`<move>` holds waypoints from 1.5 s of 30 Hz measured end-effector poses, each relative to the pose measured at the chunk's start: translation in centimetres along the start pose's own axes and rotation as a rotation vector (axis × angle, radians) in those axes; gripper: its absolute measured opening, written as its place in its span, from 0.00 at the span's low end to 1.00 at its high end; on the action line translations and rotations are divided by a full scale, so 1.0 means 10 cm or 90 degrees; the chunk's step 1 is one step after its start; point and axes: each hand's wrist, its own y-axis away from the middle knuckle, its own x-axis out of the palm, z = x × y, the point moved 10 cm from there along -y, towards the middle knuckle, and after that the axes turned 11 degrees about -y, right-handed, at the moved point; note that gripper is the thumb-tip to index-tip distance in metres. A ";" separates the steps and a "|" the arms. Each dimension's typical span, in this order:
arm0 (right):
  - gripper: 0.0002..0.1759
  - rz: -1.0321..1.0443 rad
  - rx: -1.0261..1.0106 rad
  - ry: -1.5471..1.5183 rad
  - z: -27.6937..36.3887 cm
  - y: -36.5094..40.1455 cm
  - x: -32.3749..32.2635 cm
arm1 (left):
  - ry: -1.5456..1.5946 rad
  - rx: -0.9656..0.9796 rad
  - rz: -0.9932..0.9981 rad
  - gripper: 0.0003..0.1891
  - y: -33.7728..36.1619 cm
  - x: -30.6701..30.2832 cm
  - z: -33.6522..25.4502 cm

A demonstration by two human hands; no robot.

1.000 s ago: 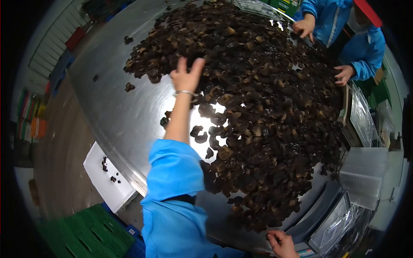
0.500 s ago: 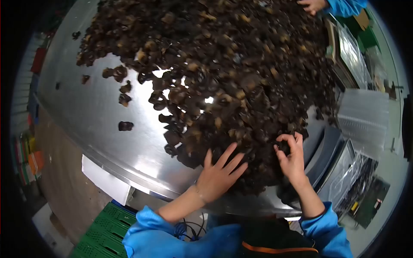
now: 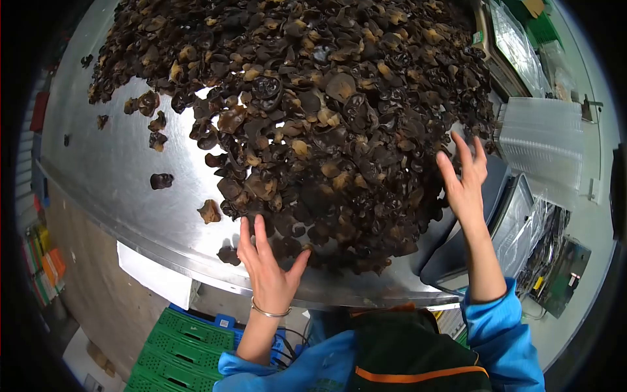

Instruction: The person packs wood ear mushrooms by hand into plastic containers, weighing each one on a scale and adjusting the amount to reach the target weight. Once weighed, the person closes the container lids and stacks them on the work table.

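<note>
A large heap of dark brown wood ear mushrooms (image 3: 339,150) covers much of the steel table (image 3: 124,170). At the heap's near left edge is my left hand (image 3: 269,277), its fingers and thumb apart and the fingertips touching or just over the nearest pieces. A metal bangle (image 3: 271,312) circles that wrist. My right hand (image 3: 467,183) is at the heap's right edge with fingers spread and nothing visible in it. A single mushroom piece (image 3: 209,212) lies just left of my left fingertips.
Several loose pieces lie left of the heap. On the right stand a dark grey tray (image 3: 457,251), a stack of clear plastic sheets or trays (image 3: 541,134) and a plastic-wrapped panel (image 3: 516,49). Green crates (image 3: 179,353) stand below the table's near edge.
My left hand has moved left to the heap's edge. My right hand has moved up and right, its curled fingers now spread. Another person's hand at the top right is out of view.
</note>
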 end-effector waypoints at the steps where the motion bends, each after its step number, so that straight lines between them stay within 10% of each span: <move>1: 0.33 0.066 0.097 0.033 -0.20 -0.11 0.18 | 0.008 0.004 0.005 0.52 -0.01 0.05 0.00; 6: 0.42 0.184 0.287 -0.235 -0.17 0.34 0.87 | 0.211 0.101 0.072 0.55 -0.30 0.42 -0.65; 8: 0.38 0.454 0.708 -0.700 0.22 0.82 1.22 | 0.354 0.078 0.132 0.56 -0.45 0.57 -0.84; 11: 0.32 0.572 0.716 -1.139 0.66 0.86 1.12 | 0.697 0.112 0.276 0.52 -0.54 0.57 -0.97; 20: 0.16 0.515 0.526 -1.157 0.81 0.86 0.24 | 0.721 0.092 0.237 0.32 -0.34 -0.18 -1.39; 30: 0.22 0.586 0.526 -1.474 0.83 1.51 -1.01 | 1.035 0.078 0.324 0.40 0.49 -0.42 -2.08; 45: 0.22 0.713 0.693 -1.293 0.79 2.40 -0.31 | 1.224 0.008 0.038 0.31 1.57 -0.16 -1.29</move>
